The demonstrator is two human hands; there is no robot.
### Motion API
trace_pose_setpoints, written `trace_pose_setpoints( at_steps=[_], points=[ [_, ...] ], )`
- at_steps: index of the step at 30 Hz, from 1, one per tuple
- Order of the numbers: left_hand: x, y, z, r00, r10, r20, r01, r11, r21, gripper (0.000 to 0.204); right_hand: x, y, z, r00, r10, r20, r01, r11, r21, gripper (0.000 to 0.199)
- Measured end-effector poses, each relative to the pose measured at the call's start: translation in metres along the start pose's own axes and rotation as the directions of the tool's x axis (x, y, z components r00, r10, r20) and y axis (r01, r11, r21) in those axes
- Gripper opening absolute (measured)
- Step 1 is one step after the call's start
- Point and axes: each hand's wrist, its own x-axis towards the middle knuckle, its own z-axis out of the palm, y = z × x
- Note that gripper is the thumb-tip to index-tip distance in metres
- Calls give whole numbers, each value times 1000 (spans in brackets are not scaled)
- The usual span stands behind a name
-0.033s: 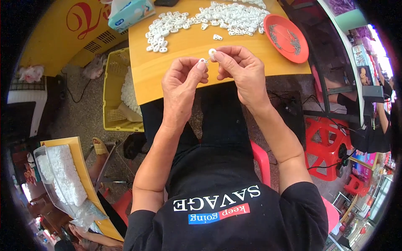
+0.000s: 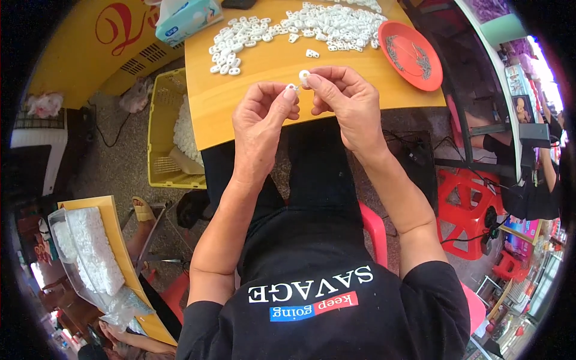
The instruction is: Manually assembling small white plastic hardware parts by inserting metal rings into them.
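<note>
Over the near edge of the wooden table (image 2: 252, 123), both hands are raised and pinching. My left hand (image 2: 255, 114) is closed on a small white plastic piece (image 2: 291, 87) with a hole, mostly hidden by the fingertips. In my right hand (image 2: 354, 105), thumb and forefinger grip another white plastic piece (image 2: 304, 74) with a round hole. A tiny metal bit shows between the two pieces; I cannot tell which one it is fixed to. Beyond the hands, one two-holed white piece (image 2: 312, 53) lies apart from a large heap of similar pieces (image 2: 339, 27).
A red plate (image 2: 408, 67) with small metal parts sits on the table's right. Far left stands a tissue pack (image 2: 187, 21). A yellow crate (image 2: 157, 135) holding white pieces is on the floor. Red stools (image 2: 459, 198) stand right. Another person's hand (image 2: 114, 333) shows lower left.
</note>
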Motion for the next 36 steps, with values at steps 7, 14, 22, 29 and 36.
trace_pose_setpoints(
  at_steps=[7, 14, 22, 29, 36],
  points=[
    [2, 0, 0, 1000, -16, 4, 16, 1000, -19, 16, 0, 3, -2, 1000, -21, 13, 22, 999, -43, 18],
    [2, 2, -1, 1000, -30, -9, 30, 999, 31, 15, 0, 3, -1, 999, -45, 15, 47, 994, -101, 18],
    [2, 3, -2, 999, -38, -20, 39, 997, 69, 18, -3, 6, 1, 989, -143, 46, 151, 939, -309, 17],
    [3, 2, -3, 999, -48, -5, 48, 999, -12, 17, -3, 5, 2, 988, -136, 73, 151, 949, -277, 18],
    [3, 3, -6, 999, -51, 17, 52, 998, -23, 15, -4, 4, 5, 991, -122, 58, 132, 968, -214, 16]
  ],
)
